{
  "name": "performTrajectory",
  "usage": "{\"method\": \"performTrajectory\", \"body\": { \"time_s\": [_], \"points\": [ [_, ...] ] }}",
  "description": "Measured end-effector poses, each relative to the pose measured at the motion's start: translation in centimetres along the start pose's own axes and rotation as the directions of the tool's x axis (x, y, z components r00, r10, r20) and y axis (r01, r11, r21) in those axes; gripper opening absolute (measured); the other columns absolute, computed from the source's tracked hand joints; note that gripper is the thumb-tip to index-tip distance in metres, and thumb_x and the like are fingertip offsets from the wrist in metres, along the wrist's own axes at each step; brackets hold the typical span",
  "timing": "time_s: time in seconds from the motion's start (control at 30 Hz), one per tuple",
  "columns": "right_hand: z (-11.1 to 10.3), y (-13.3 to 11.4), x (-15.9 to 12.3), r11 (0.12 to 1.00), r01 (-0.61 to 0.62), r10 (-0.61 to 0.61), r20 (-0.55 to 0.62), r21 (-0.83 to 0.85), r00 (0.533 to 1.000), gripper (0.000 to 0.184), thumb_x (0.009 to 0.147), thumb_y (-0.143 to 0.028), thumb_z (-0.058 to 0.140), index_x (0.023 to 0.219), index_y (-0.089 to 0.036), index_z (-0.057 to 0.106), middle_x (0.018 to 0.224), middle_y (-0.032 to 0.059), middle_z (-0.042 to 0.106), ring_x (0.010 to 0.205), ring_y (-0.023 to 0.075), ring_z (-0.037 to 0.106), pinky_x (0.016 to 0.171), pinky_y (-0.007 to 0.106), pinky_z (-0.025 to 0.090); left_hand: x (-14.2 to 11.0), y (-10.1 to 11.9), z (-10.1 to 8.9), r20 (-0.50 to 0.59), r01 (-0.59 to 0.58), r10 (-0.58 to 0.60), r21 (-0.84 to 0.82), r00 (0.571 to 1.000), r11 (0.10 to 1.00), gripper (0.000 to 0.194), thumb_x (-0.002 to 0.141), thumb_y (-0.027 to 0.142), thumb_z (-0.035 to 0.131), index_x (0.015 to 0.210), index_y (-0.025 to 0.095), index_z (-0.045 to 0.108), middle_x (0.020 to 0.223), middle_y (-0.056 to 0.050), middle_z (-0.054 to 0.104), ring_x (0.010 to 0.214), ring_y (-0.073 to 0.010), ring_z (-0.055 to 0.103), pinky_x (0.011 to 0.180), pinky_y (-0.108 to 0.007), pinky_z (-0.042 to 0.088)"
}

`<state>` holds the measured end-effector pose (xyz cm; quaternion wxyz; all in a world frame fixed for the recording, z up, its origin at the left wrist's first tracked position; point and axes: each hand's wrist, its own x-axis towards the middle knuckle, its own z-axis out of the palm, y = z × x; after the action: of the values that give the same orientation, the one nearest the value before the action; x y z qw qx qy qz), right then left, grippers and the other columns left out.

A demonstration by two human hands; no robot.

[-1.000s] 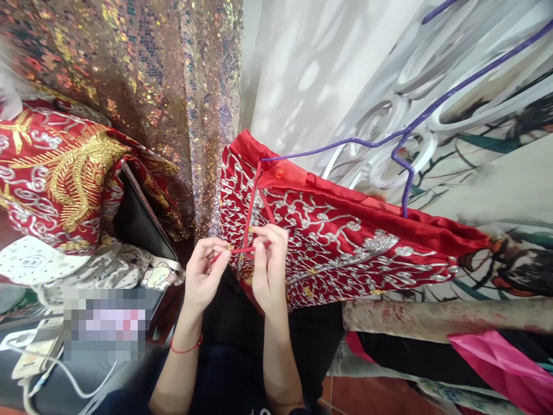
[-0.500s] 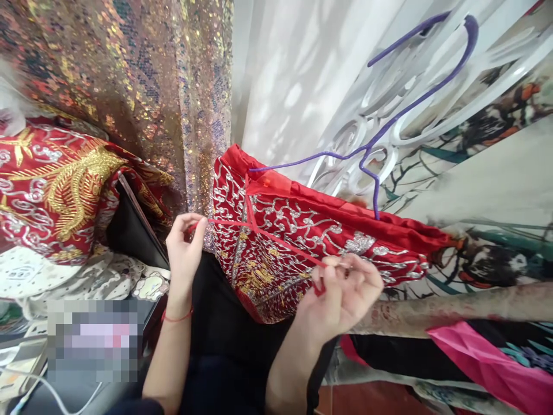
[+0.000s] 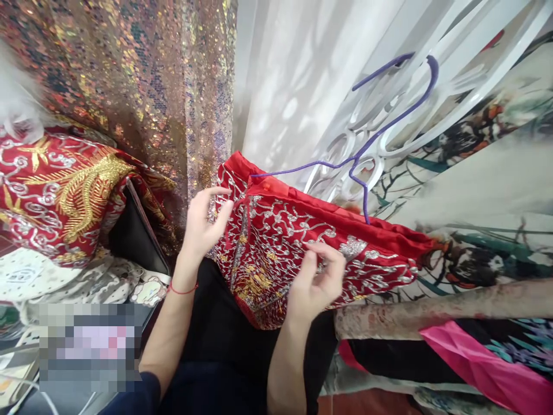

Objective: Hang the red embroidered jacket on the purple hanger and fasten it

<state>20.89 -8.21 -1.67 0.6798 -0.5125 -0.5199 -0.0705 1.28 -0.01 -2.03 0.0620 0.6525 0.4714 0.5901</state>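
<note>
- My red embroidered garment (image 3: 280,230) is hanging in front of me from a purple hanger (image 3: 356,157), its lower part sloping down toward my dark-clothed lap (image 3: 228,334).
- I am holding the thumb and forefinger of my left hand (image 3: 203,225) well apart, gripping nothing, just beside the red cord (image 3: 248,214) near the waistband (image 3: 389,229).
- I am curling the fingers of my right hand (image 3: 317,282) loosely near the thumb, over the silver embroidery; I cannot tell whether anything is pinched there.
- Going by its look, the cloth is being soft and floppy, probably weighted by its dense stitching; the smooth waistband is likely being slippery.
- The cord is looking light and limp, so I am judging a thumb-and-forefinger pinch near its ends best; for the garment, I am favouring the plain waistband, sparing the raised threads from snagging.
- My right hand and wrist are covering part of the embroidery, and the hanger's 2 ends are disappearing at the waistband.
- The cord is blending into the red cloth, so I am not making out its knot or ends clearly.
</note>
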Motion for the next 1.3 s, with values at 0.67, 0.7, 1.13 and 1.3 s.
{"method": "performTrajectory", "body": {
  "time_s": [0.67,0.7,1.13,1.3],
  "points": [
    [9.3,-0.9,2.9,0.956,-0.15,-0.035,0.606,0.253,0.795,0.014,0.09,-0.021,0.058,0.101,-0.022,0.065,0.099,0.0046,0.078,0.091,0.0204,0.074,0.089,0.035,0.058,2.3,0.2,-1.4,0.201,-0.059,0.106,-0.226,0.974,0.972,0.015,0.089,0.033,0.071,0.096,0.022,0.08,0.099,-0.006,0.079,0.09,-0.0185,0.071,0.086,-0.033,0.055],
    [9.4,-0.9,2.9,0.952,-0.152,-0.04,0.602,0.265,0.798,0.014,0.089,-0.021,0.058,0.102,-0.022,0.065,0.101,0.005,0.078,0.093,0.0203,0.074,0.089,0.035,0.058,2.4,0.4,-1.3,0.205,-0.068,0.118,-0.237,0.972,0.969,0.015,0.09,0.032,0.071,0.096,0.022,0.08,0.1,-0.006,0.079,0.091,-0.0183,0.071,0.087,-0.032,0.055],
    [7.5,-0.8,7.8,0.998,-0.056,0.023,0.601,0.036,0.799,0.029,0.095,-0.018,0.049,0.108,-0.02,0.075,0.092,0.0058,0.079,0.078,0.0202,0.074,0.075,0.035,0.058,6.2,-0.7,-1.3,0.064,-0.116,0.112,0.056,0.992,0.992,0.015,0.095,0.029,0.06,0.091,0.019,0.071,0.095,-0.005,0.076,0.089,-0.0177,0.067,0.086,-0.031,0.05],
    [6.4,-0.2,8.1,0.993,-0.114,0.095,0.551,-0.001,0.829,0.027,0.094,-0.022,0.051,0.103,-0.019,0.076,0.087,0.0063,0.079,0.079,0.0222,0.076,0.079,0.039,0.06,7.0,-0.6,-0.1,0.034,-0.111,0.107,0.12,0.994,0.987,0.015,0.096,0.027,0.054,0.09,0.019,0.065,0.094,-0.005,0.072,0.088,-0.0181,0.065,0.085,-0.032,0.048]
  ]
}}
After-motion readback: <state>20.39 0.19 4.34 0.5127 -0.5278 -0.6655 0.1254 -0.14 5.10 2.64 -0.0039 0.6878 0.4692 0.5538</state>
